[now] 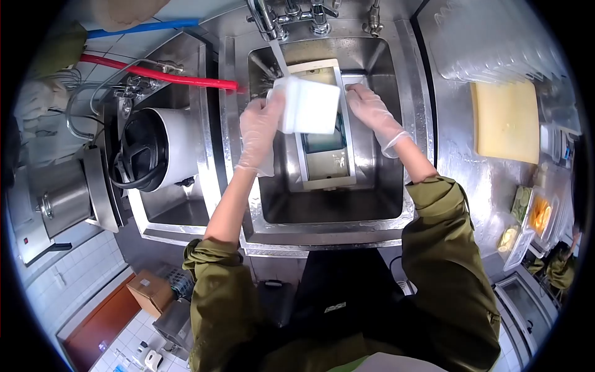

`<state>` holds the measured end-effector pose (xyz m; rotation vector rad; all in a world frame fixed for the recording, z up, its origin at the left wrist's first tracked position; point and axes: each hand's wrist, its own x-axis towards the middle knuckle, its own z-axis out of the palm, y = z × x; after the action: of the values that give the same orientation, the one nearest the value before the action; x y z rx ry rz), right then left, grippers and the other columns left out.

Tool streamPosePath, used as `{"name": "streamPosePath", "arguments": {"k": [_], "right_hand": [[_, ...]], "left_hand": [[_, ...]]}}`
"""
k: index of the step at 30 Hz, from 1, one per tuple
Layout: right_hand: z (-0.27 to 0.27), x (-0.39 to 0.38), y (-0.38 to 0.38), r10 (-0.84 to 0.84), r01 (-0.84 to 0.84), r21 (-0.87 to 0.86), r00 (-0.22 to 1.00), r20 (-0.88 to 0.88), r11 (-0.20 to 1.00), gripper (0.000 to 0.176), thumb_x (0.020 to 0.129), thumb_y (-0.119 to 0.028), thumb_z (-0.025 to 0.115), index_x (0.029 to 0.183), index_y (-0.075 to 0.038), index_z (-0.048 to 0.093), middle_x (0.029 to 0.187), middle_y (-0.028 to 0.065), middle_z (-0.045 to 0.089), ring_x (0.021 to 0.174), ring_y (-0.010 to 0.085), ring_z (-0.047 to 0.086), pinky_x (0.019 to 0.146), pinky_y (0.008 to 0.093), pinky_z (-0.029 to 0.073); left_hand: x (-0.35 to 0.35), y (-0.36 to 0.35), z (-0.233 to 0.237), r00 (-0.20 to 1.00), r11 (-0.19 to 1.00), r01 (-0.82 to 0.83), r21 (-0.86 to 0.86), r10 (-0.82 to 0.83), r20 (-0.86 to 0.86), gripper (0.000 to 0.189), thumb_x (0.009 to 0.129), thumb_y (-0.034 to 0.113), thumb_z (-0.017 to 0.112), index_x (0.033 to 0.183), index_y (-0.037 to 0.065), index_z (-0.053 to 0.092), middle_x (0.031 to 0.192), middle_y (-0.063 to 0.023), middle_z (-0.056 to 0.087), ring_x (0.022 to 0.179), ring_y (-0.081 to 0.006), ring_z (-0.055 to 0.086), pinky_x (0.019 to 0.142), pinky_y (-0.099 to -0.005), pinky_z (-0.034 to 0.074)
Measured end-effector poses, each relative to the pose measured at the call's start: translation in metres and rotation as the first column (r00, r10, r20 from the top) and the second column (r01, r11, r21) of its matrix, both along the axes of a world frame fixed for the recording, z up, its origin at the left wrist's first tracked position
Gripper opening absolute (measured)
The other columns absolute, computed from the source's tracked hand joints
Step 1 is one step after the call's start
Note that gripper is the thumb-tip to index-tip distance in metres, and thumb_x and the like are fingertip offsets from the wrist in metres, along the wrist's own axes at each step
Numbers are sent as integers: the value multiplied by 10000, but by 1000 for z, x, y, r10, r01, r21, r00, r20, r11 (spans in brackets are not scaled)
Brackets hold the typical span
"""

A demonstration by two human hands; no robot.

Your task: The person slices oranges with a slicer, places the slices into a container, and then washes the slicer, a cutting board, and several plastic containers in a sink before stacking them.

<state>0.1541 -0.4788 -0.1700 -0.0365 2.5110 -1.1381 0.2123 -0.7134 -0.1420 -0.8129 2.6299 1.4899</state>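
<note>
My left hand, in a clear glove, grips the left side of a white square plastic container. Water from the tap runs down beside the container's upper left corner. My right hand, also gloved, is to the right of the container, at the right edge of a long white-rimmed rectangular tray. Its fingers are bent together; what they hold, if anything, I cannot make out. The tray lies in the steel sink, with a teal-tinted piece inside it, partly hidden by the container.
A second sink on the left holds a white bucket-like vessel with a black part. A red hose reaches towards my sink. On the right counter are a yellowish board, stacked clear containers and a tub of orange pieces.
</note>
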Motion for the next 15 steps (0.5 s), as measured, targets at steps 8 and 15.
{"name": "streamPosePath", "arguments": {"k": [8,15], "right_hand": [[-1,13,5,5,-13,-152,999,-53,988,331,857,-249,440,1116,-71,545,981,180,603,950,276,576,867,310,409],[8,21,6,57,-67,-236,997,-50,969,367,857,-275,402,1101,-29,523,1136,195,537,1074,348,497,924,366,374]], "left_hand": [[-2,2,-43,881,676,-463,574,421,215,594,814,487,589,1033,-65,567,955,-89,592,809,-165,588,704,-267,481],[1,9,-21,973,935,-84,-343,3,-230,461,679,417,718,840,7,585,878,-131,593,665,-245,621,592,-361,489]]}}
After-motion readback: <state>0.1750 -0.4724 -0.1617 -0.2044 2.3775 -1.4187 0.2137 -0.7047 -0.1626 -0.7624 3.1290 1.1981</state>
